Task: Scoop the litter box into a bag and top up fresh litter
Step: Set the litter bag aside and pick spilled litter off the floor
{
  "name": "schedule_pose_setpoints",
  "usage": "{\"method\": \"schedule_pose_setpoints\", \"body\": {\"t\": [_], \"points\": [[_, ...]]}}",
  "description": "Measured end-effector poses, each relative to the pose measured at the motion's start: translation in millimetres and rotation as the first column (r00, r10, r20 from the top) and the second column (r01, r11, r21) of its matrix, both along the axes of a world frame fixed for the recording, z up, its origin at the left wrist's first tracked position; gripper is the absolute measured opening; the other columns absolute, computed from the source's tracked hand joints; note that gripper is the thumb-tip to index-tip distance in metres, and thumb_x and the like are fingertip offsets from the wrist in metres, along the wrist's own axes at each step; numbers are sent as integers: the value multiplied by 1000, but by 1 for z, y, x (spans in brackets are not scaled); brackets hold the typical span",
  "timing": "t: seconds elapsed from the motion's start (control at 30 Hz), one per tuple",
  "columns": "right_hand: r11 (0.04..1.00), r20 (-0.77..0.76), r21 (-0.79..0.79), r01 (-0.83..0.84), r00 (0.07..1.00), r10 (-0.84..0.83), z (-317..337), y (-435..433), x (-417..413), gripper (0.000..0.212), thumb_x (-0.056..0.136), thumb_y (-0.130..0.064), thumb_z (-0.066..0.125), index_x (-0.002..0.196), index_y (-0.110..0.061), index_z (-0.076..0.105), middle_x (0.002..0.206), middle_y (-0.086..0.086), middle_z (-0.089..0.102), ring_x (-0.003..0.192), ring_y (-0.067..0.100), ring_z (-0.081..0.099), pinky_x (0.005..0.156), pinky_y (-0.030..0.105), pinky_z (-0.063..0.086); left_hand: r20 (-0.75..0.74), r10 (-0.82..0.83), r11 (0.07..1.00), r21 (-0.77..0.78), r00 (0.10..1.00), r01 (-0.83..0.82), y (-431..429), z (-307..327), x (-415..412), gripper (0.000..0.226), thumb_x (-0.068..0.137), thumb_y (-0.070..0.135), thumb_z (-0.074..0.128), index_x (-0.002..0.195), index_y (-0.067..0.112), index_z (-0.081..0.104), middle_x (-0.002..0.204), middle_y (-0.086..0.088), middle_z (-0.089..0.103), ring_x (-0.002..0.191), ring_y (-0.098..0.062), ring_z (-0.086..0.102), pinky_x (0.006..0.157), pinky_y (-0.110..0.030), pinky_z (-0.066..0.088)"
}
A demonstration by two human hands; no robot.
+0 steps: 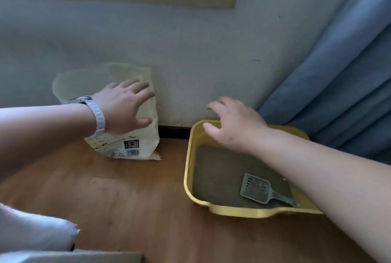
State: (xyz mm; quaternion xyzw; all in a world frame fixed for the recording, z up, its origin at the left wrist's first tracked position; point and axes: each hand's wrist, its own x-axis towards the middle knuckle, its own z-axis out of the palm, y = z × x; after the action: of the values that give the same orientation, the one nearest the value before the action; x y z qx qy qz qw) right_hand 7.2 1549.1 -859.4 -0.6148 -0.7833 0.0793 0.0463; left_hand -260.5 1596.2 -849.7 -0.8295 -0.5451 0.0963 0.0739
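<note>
At the far left, my bare left forearm reaches across a wooden floor (127, 199), a white watch strap (99, 119) on the wrist. My left hand (124, 106) is open with the fingers spread, in front of the upper part of a pale yellow sack of cat litter (135, 146). I cannot tell whether the palm is touching it yet. The sack stands upright against the wall, its crumpled top open and a barcode low on its face.

To the right, well apart from the sack, a yellow litter box (188, 169) sits on the floor and holds grey litter. My right hand (234, 127) hovers over its far rim, fingers loosely curved and apart, holding nothing. A grey slotted scoop (257, 190) lies flat on the litter toward the near right corner. A blue curtain (338, 72) hangs at the far right.

No waste bag is visible. This looks like the reach for the sack. Next I need a firm two-handed hold on its soft top before lifting it.
</note>
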Motion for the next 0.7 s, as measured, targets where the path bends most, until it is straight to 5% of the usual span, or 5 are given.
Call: {"method": "schedule_pose_setpoints", "body": {"t": [0.3, 0.7], "points": [[1000, -31, 24, 16, 999, -15, -9, -98, 105, 53, 93, -49, 42, 139, -23, 43, 138, 2, 46, 126, 24, 42, 101, 43, 41, 14, -96, 995, 2, 995, 96, -94, 12, 128, 68, 88, 62, 48, 147, 32, 31, 157, 5, 28, 144, -21, 25, 113, -40, 27], [995, -65, -60, -74, 995, 70, -52, -179, 215, 50, 93, -49, 40, 136, -24, 44, 140, 2, 44, 129, 26, 39, 100, 45, 40, 83, 28, 996, -92, 996, -20, -209, -22, 263, 67, 88, 58, 51, 146, 31, 32, 157, 4, 27, 143, -23, 25, 112, -41, 26]]}}
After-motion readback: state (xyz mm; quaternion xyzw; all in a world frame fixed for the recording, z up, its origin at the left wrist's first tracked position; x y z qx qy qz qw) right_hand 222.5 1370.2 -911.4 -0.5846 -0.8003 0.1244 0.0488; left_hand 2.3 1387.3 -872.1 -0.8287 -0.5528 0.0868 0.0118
